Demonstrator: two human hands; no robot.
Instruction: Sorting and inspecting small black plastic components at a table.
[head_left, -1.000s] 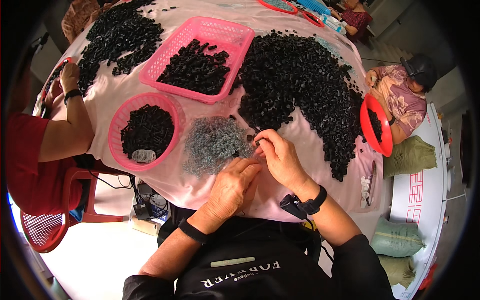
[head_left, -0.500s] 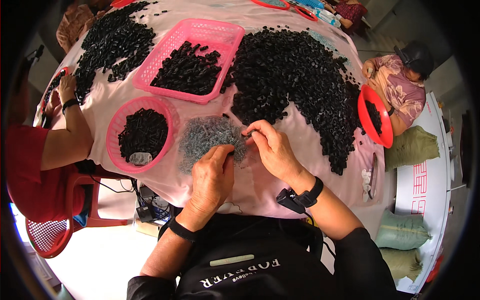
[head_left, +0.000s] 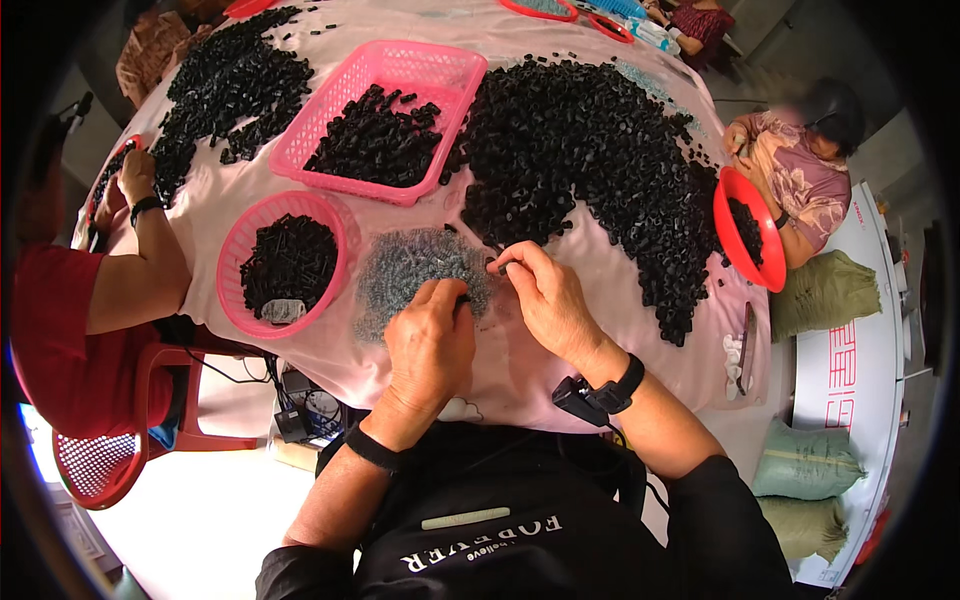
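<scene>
Both my hands are over the pink-covered table, at the near edge of a heap of tiny bluish-grey, see-through pieces [head_left: 405,262]. My left hand [head_left: 430,342] is closed, with a small black piece [head_left: 462,300] showing between thumb and fingers. To its right, my right hand [head_left: 548,303] pinches another small black piece [head_left: 503,267] between thumb and forefinger. The two hands are apart, and their pieces do not touch. Left of the heap stands a round pink basket [head_left: 229,262] holding slim black parts and a whitish item.
A rectangular pink basket [head_left: 462,82] with black parts stands behind. Large black piles [head_left: 570,150] spread to its right and far left [head_left: 230,85]. Co-workers sit left [head_left: 70,330] and right [head_left: 800,165], the latter with a red bowl [head_left: 727,225]. A scissors-like tool [head_left: 746,345] lies right.
My left hand has shifted slightly to the right, its knuckles turned more upward. My right hand keeps its place and pinch. The left co-worker's hand has moved a little.
</scene>
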